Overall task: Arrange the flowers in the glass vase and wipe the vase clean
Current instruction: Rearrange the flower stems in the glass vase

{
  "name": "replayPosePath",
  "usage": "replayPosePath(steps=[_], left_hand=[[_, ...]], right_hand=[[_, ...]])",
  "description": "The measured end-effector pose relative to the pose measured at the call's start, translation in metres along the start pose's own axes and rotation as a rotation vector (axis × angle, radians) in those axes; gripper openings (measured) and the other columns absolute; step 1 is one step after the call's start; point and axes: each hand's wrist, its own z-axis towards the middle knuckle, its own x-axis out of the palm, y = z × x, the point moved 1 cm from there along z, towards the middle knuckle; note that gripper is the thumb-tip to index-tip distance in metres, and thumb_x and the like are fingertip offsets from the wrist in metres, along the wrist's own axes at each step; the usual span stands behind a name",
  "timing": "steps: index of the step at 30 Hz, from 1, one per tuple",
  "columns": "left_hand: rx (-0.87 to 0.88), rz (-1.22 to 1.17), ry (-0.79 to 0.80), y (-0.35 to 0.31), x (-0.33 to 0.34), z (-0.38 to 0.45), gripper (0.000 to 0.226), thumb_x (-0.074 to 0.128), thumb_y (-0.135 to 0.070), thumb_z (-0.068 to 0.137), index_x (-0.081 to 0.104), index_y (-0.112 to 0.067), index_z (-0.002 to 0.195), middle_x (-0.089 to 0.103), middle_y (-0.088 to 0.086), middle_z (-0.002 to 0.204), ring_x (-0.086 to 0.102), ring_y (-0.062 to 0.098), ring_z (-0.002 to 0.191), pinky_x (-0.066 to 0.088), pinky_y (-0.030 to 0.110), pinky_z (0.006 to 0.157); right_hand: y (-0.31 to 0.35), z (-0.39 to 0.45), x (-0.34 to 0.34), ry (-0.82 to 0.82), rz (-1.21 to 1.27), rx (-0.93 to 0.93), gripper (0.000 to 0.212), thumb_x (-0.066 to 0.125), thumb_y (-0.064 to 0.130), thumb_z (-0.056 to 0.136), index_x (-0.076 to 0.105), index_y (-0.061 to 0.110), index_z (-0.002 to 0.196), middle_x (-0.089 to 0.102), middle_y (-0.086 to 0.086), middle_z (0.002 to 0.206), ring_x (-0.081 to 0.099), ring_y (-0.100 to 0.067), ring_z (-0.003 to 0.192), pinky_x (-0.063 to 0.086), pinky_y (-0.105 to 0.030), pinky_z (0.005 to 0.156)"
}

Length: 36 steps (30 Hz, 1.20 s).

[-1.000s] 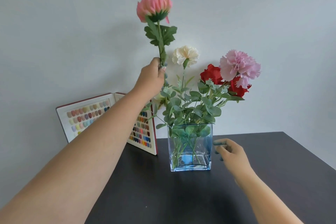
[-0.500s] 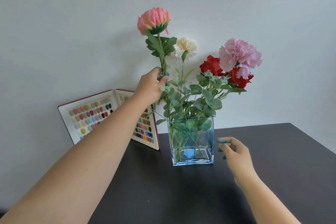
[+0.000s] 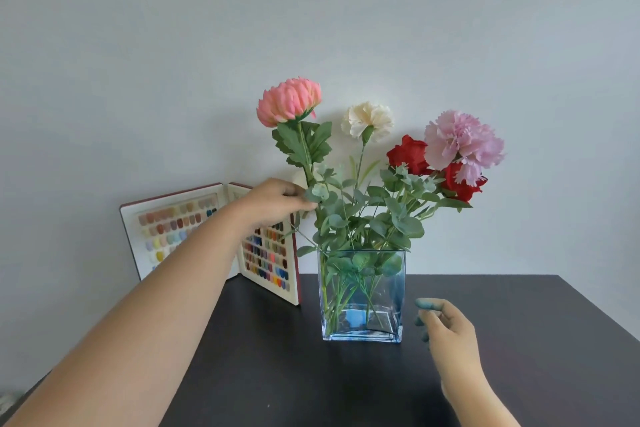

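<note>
On dark table (image 3: 519,340), glass vase (image 3: 362,295); grey wall (image 3: 138,45)

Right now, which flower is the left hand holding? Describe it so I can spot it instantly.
Start at the glass vase on the dark table. The left hand grips the leftmost stem. It carries the coral-pink flower, the tallest bloom, with tight ridged petals unlike its frilly neighbours.

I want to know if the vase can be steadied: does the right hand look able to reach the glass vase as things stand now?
Probably yes. The right hand is open beside the glass vase, apart from its right wall, with only bare table between them.
</note>
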Motion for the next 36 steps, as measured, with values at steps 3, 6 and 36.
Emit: replayPosePath(steps=[3, 6, 36], left_hand=[[-0.068, -0.16, 0.033, 0.012, -0.005, -0.009, 0.023, 0.056, -0.024, 0.083, 0.072, -0.04, 0.088, 0.061, -0.01, 0.108, 0.054, 0.013, 0.103, 0.044, 0.036, 0.088], [-0.183, -0.304, 0.029, 0.033, 0.008, -0.017, 0.026, 0.048, -0.019, 0.09, 0.067, -0.022, 0.108, 0.061, 0.006, 0.121, 0.061, 0.019, 0.102, 0.049, 0.037, 0.088], [0.096, -0.145, -0.305, 0.043, 0.088, 0.003, 0.027, 0.052, -0.028, 0.096, 0.062, -0.03, 0.121, 0.067, -0.008, 0.097, 0.06, 0.012, 0.074, 0.038, 0.023, 0.052]], right_hand=[[0.009, 0.003, -0.007, -0.015, 0.049, -0.021, 0.023, 0.054, 0.007, 0.089, 0.068, 0.025, 0.084, 0.066, -0.003, 0.071, 0.05, -0.015, 0.058, 0.044, -0.028, 0.056], [0.025, 0.015, -0.011, 0.0, 0.077, -0.022, 0.02, 0.053, 0.007, 0.089, 0.067, 0.021, 0.089, 0.064, -0.003, 0.074, 0.048, -0.015, 0.06, 0.042, -0.027, 0.057], [0.147, 0.148, 0.053, 0.638, -0.023, -0.104, 0.035, 0.061, 0.032, 0.083, 0.056, 0.002, 0.098, 0.058, 0.002, 0.055, 0.053, -0.007, 0.045, 0.044, -0.017, 0.045]])
